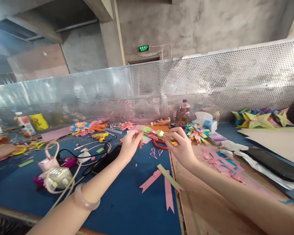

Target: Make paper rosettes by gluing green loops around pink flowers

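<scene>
Both hands are raised over the middle of the blue table, with a small pink and green paper piece (153, 133) between them. My left hand (131, 143) pinches its left end, thumb and fingers together. At the right end, the fingers of my right hand (181, 143) are closed on the same piece. Red-handled scissors (159, 143) lie just behind and below the piece, partly covered. Small pink folded paper loops (153, 152) rest nearer to me. Closer still are notched pink strips (169, 192) and a green strip (170, 178).
Cables and plugs (60, 176), a dark phone (107, 160) and a yellow glue gun (100, 136) lie left. A brown board (198, 202) with pink paper scraps (220, 163) is right. Bottles (184, 112) and paper flowers (80, 128) stand behind. Another person's hand (1, 153) is far left.
</scene>
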The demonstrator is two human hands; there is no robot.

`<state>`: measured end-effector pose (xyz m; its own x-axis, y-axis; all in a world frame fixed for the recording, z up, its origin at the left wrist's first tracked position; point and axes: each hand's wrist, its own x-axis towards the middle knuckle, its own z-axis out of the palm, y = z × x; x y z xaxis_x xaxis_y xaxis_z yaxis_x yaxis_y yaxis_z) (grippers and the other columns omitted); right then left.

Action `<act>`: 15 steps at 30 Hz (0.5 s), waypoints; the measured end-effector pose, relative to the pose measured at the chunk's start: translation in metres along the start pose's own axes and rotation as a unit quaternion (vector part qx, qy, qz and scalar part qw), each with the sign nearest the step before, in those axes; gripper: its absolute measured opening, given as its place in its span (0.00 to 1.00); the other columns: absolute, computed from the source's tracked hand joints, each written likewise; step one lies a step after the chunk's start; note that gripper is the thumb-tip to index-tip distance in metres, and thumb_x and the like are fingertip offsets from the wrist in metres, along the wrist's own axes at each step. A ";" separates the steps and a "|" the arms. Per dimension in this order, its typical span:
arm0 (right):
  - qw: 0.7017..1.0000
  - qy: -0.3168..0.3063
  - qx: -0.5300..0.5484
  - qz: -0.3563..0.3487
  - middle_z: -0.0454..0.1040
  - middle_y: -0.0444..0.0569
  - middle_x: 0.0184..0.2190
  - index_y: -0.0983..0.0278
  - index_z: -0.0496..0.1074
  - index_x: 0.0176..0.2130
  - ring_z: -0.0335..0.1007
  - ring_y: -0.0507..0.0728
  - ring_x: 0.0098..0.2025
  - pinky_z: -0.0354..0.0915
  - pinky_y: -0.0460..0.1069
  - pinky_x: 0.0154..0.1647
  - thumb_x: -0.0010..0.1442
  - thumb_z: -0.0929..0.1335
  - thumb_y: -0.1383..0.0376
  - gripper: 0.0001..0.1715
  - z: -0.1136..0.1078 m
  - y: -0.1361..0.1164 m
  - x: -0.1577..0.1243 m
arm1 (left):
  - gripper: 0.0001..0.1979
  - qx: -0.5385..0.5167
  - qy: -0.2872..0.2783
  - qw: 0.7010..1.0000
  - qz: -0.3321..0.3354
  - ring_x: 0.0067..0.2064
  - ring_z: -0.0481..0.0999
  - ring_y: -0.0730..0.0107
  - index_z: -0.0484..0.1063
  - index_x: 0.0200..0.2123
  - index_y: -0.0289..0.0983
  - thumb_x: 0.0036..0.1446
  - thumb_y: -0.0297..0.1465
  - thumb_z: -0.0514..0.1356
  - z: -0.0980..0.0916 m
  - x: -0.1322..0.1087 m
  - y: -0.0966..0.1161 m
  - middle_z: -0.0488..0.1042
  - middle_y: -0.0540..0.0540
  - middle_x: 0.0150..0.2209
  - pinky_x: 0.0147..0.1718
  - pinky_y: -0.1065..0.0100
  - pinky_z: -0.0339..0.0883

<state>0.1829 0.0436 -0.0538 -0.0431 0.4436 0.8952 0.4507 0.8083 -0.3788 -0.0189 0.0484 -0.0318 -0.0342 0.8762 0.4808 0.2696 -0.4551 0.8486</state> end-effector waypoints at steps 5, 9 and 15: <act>0.973 -0.024 -0.125 -0.190 0.68 0.52 0.37 0.60 0.73 0.38 0.66 0.56 0.37 0.65 0.51 0.35 0.61 0.65 0.69 0.07 -0.007 0.010 -0.001 | 0.22 -0.261 -0.077 0.925 -0.265 0.25 0.73 0.68 0.67 0.32 0.36 0.58 0.49 0.49 0.009 -0.003 0.009 0.73 0.44 0.26 0.27 0.65 0.70; 0.937 -0.081 -0.180 -0.288 0.71 0.51 0.37 0.59 0.72 0.44 0.64 0.55 0.36 0.63 0.50 0.34 0.61 0.64 0.71 0.14 -0.013 0.013 -0.006 | 0.19 -0.305 -0.127 0.912 -0.245 0.24 0.71 0.73 0.70 0.34 0.36 0.57 0.47 0.53 0.010 -0.003 0.010 0.73 0.47 0.27 0.27 0.69 0.69; 0.930 -0.110 -0.184 -0.299 0.70 0.51 0.43 0.56 0.67 0.51 0.64 0.57 0.40 0.62 0.52 0.38 0.60 0.64 0.73 0.20 -0.014 0.018 -0.013 | 0.05 -0.235 -0.122 0.946 -0.186 0.27 0.72 0.71 0.71 0.30 0.36 0.50 0.31 0.62 0.007 -0.005 0.004 0.72 0.48 0.26 0.25 0.70 0.65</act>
<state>0.2042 0.0470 -0.0686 -0.5470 0.0571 0.8352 0.5596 0.7670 0.3140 -0.0112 0.0430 -0.0324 0.1952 0.9742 0.1134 -0.1779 -0.0785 0.9809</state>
